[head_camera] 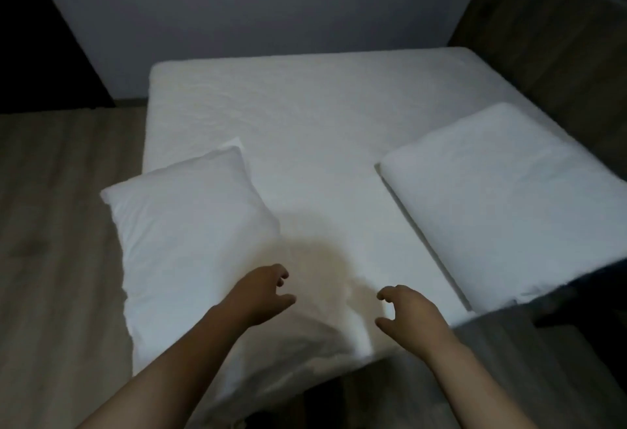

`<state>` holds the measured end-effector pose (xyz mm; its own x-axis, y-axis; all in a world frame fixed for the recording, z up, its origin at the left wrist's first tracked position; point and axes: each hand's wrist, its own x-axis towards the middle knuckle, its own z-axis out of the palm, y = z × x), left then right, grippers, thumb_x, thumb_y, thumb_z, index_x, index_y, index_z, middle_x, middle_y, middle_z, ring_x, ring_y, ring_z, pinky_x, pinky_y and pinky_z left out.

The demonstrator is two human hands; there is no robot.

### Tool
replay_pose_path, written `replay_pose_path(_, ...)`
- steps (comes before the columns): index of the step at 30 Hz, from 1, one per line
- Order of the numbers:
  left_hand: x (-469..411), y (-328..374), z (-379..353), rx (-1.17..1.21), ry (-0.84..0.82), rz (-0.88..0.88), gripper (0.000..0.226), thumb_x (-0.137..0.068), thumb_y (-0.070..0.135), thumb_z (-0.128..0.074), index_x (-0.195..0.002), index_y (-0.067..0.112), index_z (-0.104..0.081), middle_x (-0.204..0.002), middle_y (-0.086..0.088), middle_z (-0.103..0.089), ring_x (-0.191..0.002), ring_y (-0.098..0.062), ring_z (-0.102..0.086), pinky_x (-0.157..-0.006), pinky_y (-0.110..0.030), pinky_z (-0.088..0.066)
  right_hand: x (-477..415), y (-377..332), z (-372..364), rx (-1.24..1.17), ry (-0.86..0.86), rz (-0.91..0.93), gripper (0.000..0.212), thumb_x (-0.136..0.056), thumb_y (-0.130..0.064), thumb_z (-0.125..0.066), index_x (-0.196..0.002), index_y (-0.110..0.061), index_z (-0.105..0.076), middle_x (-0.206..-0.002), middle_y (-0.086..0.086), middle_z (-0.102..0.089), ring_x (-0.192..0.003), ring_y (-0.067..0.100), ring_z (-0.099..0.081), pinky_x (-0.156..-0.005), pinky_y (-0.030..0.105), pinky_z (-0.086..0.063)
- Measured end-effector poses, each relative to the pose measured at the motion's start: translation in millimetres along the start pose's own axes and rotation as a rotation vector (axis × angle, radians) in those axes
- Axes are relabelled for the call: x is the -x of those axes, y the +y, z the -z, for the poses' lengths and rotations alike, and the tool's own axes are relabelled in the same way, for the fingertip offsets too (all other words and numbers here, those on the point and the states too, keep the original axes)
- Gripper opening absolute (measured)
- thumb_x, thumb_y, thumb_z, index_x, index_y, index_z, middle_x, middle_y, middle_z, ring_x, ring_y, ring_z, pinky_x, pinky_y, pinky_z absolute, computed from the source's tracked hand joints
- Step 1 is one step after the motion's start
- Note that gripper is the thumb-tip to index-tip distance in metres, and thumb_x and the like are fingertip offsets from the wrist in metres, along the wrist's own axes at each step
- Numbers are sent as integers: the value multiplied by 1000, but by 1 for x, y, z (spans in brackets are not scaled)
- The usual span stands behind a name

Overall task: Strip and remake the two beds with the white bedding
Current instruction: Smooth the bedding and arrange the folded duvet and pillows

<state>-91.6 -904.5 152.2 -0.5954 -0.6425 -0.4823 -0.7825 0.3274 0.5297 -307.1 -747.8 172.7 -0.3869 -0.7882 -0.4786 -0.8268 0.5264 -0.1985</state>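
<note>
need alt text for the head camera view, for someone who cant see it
A person's left hand and right hand reach, fingers loosely curled and empty, over the near end of a white-sheeted bed. A white left pillow lies at the left edge and a right pillow by the right edge, with a grey wall behind.

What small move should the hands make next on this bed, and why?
Probably the left hand should shift a little to its left and grip the left pillow. Both it and the right hand hover empty, fingers loosely curled, over the white sheet. That pillow lies askew right beside the left hand, so it looks like the nearest thing to deal with.
</note>
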Motion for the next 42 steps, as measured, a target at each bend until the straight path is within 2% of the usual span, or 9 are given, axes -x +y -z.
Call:
replay_pose_path(5,-14,102,-52,-54,-35,-111,52,-87,41,-65,-131,18,-49,-125,0,-59,-107,-16,-58,-90,-28,-48,47,104,17,-90,66,-102,46,-86,-35,-61,-130,-24,-52,-127,-5,-56,-115,12,-54,-97,24,-43)
replay_pose_path(8,-19,170,-95,-80,-74,-173,50,-87,42,-64,-130,20,-50,-123,3,-59,-106,-14,-58,-91,-29,-49,75,170,25,-148,86,-155,48,-86,-31,-62,-132,-22,-50,-133,0,-53,-121,17,-52,-100,29,-43)
replay_pose_path(11,-25,230,-132,-99,-96,-226,47,-87,42,-64,-127,22,-51,-120,4,-60,-103,-13,-58,-90,-29,-48,98,232,30,-159,100,-188,49,-90,-35,-59,-136,-24,-46,-139,-2,-49,-128,16,-46,-100,24,-37)
replay_pose_path(14,-27,276,-160,-102,-125,-247,46,-87,41,-64,-127,22,-52,-119,5,-60,-103,-13,-58,-91,-29,-49,116,280,33,-207,121,-226,50,-87,-40,-61,-133,-23,-50,-136,-2,-52,-124,15,-49,-96,23,-38)
replay_pose_path(20,-39,339,-195,-173,-178,-289,46,-86,40,-63,-127,21,-52,-118,5,-60,-102,-14,-58,-91,-29,-48,134,342,44,-300,191,-275,49,-85,-36,-66,-129,-19,-54,-130,0,-54,-116,12,-53,-93,19,-40)
replay_pose_path(28,-95,406,-217,-201,-203,-356,45,-86,39,-64,-126,20,-53,-119,5,-59,-103,-14,-58,-90,-28,-48,105,409,80,-316,238,-325,48,-88,-36,-63,-131,-19,-51,-132,2,-52,-121,17,-50,-100,26,-41)
replay_pose_path(33,-145,450,-214,-156,-204,-375,46,-87,40,-63,-126,21,-52,-117,6,-59,-101,-12,-57,-86,-24,-47,72,447,120,-256,257,-340,47,-89,-35,-60,-132,-19,-49,-131,2,-51,-120,18,-49,-96,24,-37)
replay_pose_path(38,-194,488,-198,-156,-182,-378,47,-87,41,-63,-128,22,-51,-117,7,-58,-103,-13,-57,-89,-25,-47,38,476,163,-216,240,-320,47,-92,-33,-57,-134,-16,-47,-136,4,-48,-125,18,-45,-99,24,-33)
replay_pose_path(42,-220,511,-195,-156,-175,-371,47,-87,40,-62,-129,21,-50,-118,6,-58,-106,-14,-57,-90,-24,-46,17,500,184,-231,247,-309,45,-91,-33,-58,-132,-17,-50,-133,4,-51,-120,18,-49,-96,26,-39)
